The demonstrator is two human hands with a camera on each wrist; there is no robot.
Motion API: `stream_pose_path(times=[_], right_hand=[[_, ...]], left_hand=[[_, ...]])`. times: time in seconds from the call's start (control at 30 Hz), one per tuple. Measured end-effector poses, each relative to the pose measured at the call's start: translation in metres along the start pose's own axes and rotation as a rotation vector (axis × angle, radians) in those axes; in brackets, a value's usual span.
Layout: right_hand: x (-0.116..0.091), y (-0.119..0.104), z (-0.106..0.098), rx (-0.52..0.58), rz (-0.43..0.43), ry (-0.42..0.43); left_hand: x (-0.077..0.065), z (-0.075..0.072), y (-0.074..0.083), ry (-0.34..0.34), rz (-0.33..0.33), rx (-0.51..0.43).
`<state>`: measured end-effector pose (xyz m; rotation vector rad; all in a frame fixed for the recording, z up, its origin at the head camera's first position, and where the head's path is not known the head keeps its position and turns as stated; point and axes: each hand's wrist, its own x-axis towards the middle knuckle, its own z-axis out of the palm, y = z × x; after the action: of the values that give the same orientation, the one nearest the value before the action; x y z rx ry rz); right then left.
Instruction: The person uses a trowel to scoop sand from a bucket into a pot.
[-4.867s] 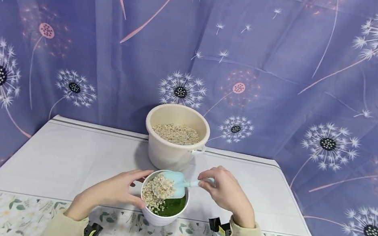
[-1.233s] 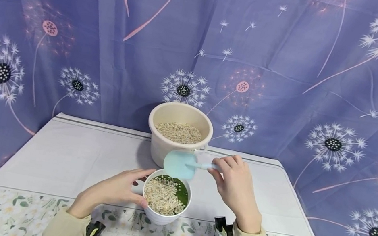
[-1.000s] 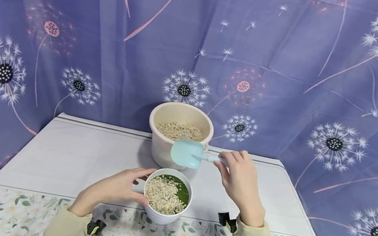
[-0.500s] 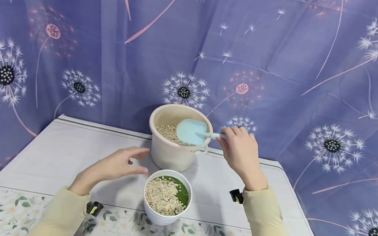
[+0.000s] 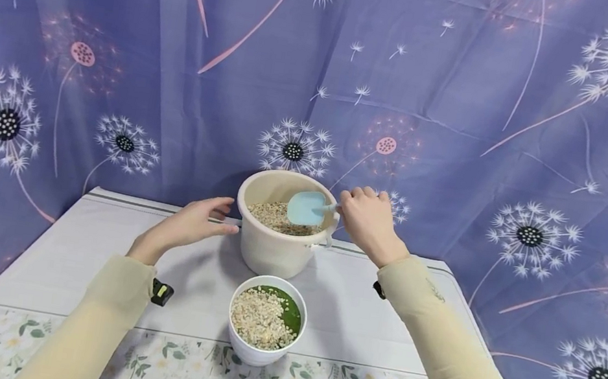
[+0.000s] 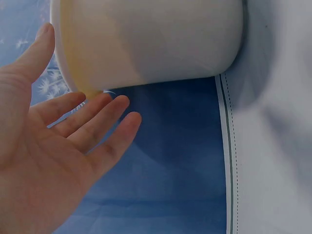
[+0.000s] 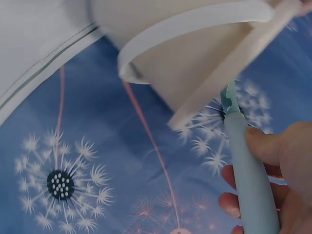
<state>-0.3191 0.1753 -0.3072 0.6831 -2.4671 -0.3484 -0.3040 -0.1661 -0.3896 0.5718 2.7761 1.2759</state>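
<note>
My right hand grips the handle of a light blue scoop, also seen in the right wrist view as a thick handle between thumb and fingers. The scoop's blade hangs inside the mouth of a cream bucket that holds pale gravel. At the bucket's left side is my left hand, its fingers spread and relaxed, fingertips right by the rim. In front of the bucket stands a white pot, with gravel over most of a dark green surface.
A white handle runs along the bucket's side. The white tablecloth has a floral band with lettering at the front. Behind the table hangs a purple dandelion-print curtain.
Gravel from the scoop went into the white pot. My right hand then carried the scoop back over the bucket, while my left hand let go of the pot and moved to the bucket's side.
</note>
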Motion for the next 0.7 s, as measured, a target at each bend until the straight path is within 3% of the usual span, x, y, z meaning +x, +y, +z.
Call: stream_pose_path(times=[0.2,0.5,0.7], right_hand=[[0.018,-0.003,0.005,-0.080,-0.032,-0.075],[0.042,-0.014,0.001,-0.169,-0.056,-0.212],[0.050,-0.019,0.004,-0.225,-0.034,-0.246]], left_hand=[[0.018,-0.005,-0.002,-0.005,-0.044,-0.014],[0.033,-0.004,-0.007,-0.019,0.000,-0.138],[0.041,-0.001,-0.011,-0.016,0.016,-0.196]])
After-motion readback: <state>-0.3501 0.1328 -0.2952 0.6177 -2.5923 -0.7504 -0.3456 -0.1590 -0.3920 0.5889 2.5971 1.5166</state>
